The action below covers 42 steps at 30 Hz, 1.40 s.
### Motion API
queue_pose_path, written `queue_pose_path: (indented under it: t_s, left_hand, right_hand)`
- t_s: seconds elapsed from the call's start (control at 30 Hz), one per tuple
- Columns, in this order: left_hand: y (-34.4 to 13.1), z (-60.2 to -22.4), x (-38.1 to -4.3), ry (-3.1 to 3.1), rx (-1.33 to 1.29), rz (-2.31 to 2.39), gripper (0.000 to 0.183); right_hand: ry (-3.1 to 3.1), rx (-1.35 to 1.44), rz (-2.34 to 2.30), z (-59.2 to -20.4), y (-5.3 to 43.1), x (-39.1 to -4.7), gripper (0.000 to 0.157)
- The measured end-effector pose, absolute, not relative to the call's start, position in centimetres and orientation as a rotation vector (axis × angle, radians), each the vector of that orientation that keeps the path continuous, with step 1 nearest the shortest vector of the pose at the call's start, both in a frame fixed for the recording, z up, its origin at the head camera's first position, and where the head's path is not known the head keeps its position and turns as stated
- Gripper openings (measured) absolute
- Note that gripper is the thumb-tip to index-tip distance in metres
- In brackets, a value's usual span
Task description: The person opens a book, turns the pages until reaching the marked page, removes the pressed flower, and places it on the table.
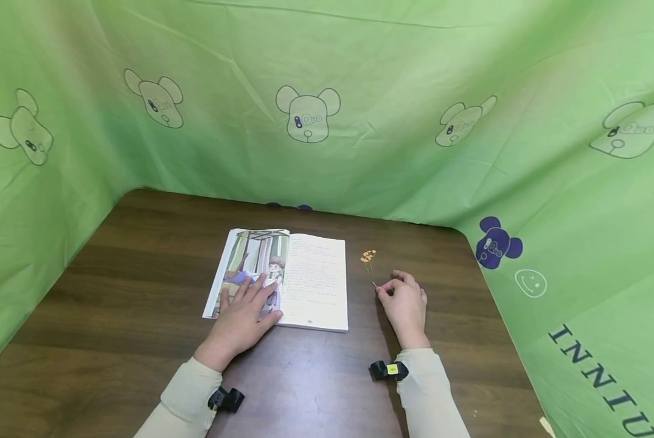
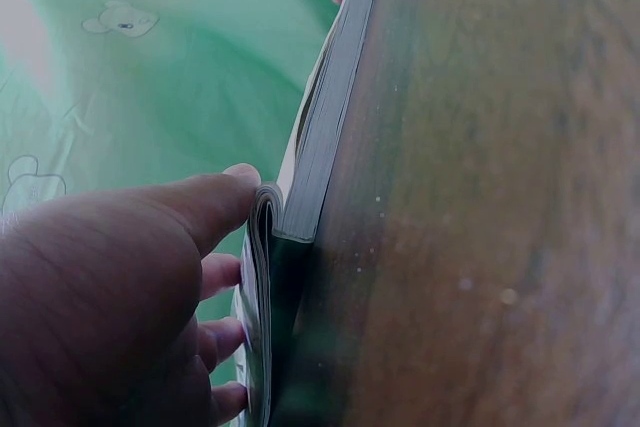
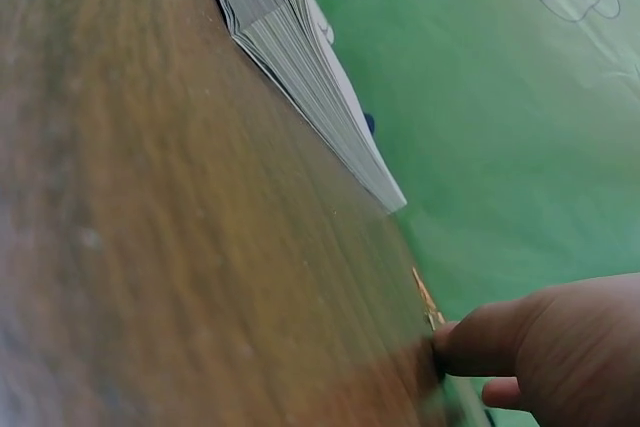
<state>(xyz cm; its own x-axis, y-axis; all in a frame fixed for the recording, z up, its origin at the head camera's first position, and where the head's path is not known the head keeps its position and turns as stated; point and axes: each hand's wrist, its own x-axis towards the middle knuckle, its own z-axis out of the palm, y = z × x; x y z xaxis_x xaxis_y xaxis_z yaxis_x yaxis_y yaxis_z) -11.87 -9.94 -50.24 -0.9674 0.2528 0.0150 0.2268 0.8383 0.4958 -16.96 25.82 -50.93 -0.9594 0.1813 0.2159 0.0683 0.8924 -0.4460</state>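
Note:
An open book [image 1: 316, 286] lies on the wooden table, an illustration on its left page and print on its right. My left hand [image 1: 244, 316] rests on the illustrated page with fingers spread; in the left wrist view, the thumb [image 2: 225, 202] touches the page near the fold. To the right of the book, my right hand [image 1: 406, 304] pinches the stem end of a small sprig of orange dried flowers [image 1: 368, 257] between thumb and forefinger. The blossoms point away from me, close to the tabletop. In the right wrist view, the sprig [image 3: 427, 292] is mostly hidden by the fingers.
A brown wooden table [image 1: 113, 292] carries the book and both hands. Green cloth [image 1: 239, 152] printed with bear heads hangs around the table's back and sides. Each sleeve has a black wrist camera [image 1: 388, 370] strapped on.

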Motion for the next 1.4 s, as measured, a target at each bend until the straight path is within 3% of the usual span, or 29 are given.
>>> queue_pose_path:
  t_s: [0.73,1.03,1.4]
  left_hand:
    - [-10.1,-50.3,-12.0,2.972,0.398,0.788,0.067]
    - [-10.4,-50.7,-12.1,2.966,0.415,0.799,0.068]
    - [-10.3,-50.7,-12.1,2.962,0.424,0.803,0.068]
  right_hand:
    - [-2.689,-0.019,0.741,-48.1,25.8,-16.0,0.022]
    - [-2.735,0.282,0.796,-46.6,24.2,-14.0,0.02]
    - [-2.733,0.647,0.562,-46.7,21.7,-12.6,0.028]
